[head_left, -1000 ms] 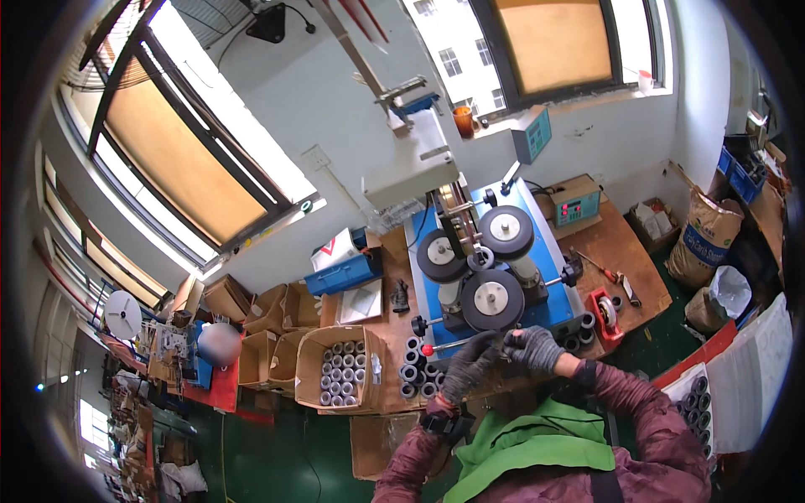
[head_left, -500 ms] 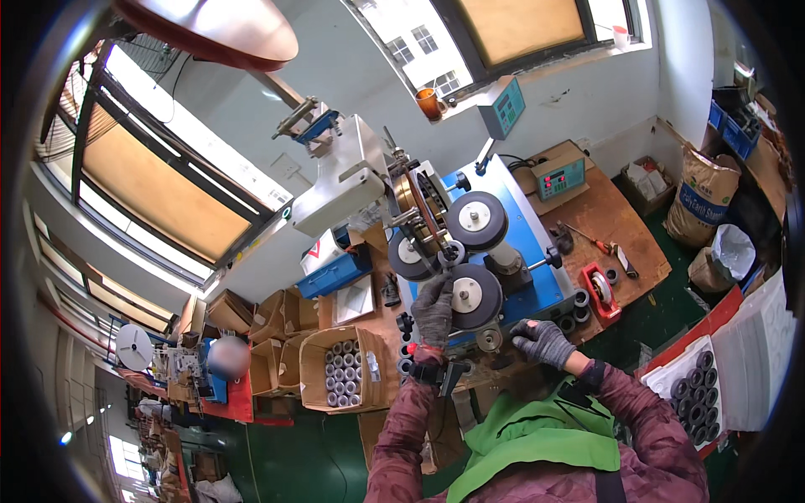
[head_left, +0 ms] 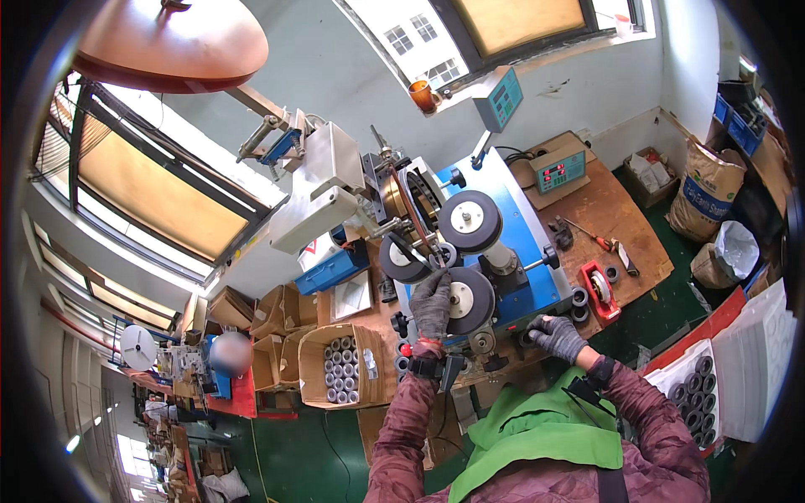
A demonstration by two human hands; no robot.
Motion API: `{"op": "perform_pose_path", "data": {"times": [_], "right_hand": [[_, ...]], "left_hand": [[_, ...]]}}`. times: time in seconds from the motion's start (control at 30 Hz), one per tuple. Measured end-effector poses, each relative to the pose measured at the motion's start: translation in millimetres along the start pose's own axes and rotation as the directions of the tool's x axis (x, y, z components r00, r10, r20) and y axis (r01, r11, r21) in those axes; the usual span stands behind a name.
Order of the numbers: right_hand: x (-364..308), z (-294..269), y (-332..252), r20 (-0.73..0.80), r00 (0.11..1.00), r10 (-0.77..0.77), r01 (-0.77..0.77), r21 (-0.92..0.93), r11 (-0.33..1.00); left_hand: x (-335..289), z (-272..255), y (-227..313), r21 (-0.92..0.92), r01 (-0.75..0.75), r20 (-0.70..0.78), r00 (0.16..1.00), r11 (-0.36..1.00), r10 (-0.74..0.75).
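Observation:
My left hand [head_left: 431,308], in a grey glove, reaches up to a small grey ring [head_left: 445,254] between the black rollers of a winding machine [head_left: 470,193]. Its fingers are pinched together just below that ring; whatever they grip is hidden. The near roller [head_left: 470,301] is right beside this hand. My right hand [head_left: 558,339], gloved too, has curled fingers at the front edge of the machine's blue base [head_left: 543,289]. Close to its fingertips is a dark round piece, and I cannot make out whether it is held. Several dark rings [head_left: 579,297] lie just beyond this hand.
A cardboard box [head_left: 369,369] of wrapped rings stands left, a white tray [head_left: 671,377] of dark rings right. On the bench are a red tape dispenser [head_left: 599,289], a screwdriver [head_left: 597,241] and a control box [head_left: 562,172]. A lamp shade [head_left: 180,46] hangs upper left.
The whole view has shifted a little, with the lamp shade showing larger. My right hand has moved slightly to the right. My left hand stays at the ring between the rollers.

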State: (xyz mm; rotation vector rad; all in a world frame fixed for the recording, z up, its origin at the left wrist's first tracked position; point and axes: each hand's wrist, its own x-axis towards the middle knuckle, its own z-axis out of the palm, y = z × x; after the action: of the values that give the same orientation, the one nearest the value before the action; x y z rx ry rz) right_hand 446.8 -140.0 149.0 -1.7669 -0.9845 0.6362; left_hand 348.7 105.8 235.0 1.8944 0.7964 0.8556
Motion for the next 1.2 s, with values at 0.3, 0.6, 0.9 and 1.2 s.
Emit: {"op": "perform_pose_path", "data": {"times": [0.3,0.6,0.9,1.2], "right_hand": [[96,-21,-24,-0.023,0.987,-0.16,0.161,0.141,0.977],[257,-10,-107,0.372,0.918,0.14,-0.319,0.482,0.816],[268,6,-122,0.295,0.955,0.025,-0.035,0.031,0.999],[257,9,-96,-0.07,0.83,-0.553,0.361,-0.687,0.63]], "left_hand": [[25,5,-4,-0.003,-0.088,0.014,0.996,0.996,0.088],[30,7,3,0.082,-0.093,0.047,0.995,0.992,0.089],[14,-3,3,0.126,-0.195,0.059,0.98,0.973,0.189],[-119,32,17,0.348,-0.362,-0.068,0.91,0.865,0.408]]}}
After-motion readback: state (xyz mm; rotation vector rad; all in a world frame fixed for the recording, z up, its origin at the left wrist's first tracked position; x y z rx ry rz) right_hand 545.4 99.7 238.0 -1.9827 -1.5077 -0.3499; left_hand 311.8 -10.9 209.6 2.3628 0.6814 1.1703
